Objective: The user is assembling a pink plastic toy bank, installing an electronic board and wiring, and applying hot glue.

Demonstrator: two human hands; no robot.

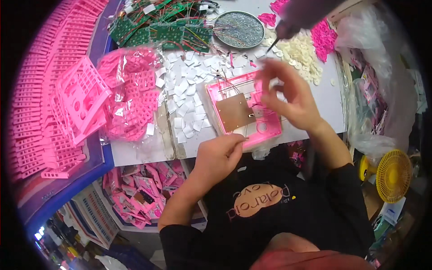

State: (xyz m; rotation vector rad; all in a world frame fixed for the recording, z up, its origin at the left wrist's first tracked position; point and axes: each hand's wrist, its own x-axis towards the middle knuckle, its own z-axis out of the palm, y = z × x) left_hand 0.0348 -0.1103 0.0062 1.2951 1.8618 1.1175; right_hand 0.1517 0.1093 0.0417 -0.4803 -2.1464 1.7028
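A shallow pink plastic case (pixel 271 130) lies in front of me on the white table. Inside it sits a brown circuit board (pixel 233 112) with thin wires rising from its far side. My left hand (pixel 217 157) is closed, its thumb and index finger pinched at the case's near edge beside a small white piece (pixel 241 130). Over the case's right side hovers my right hand (pixel 293 96), slightly blurred, thumb and index finger apart with nothing visible between them. A dark electric screwdriver (pixel 288 29) hangs just beyond it, its bit pointing down.
White pads (pixel 185 101) lie scattered left of the case. Green circuit boards (pixel 166 36) and a round tin of screws (pixel 239 29) stand at the back. Cream discs (pixel 306 58) are piled at right. Bagged pink parts (pixel 135 94) and stacked pink frames (pixel 40 90) fill the left.
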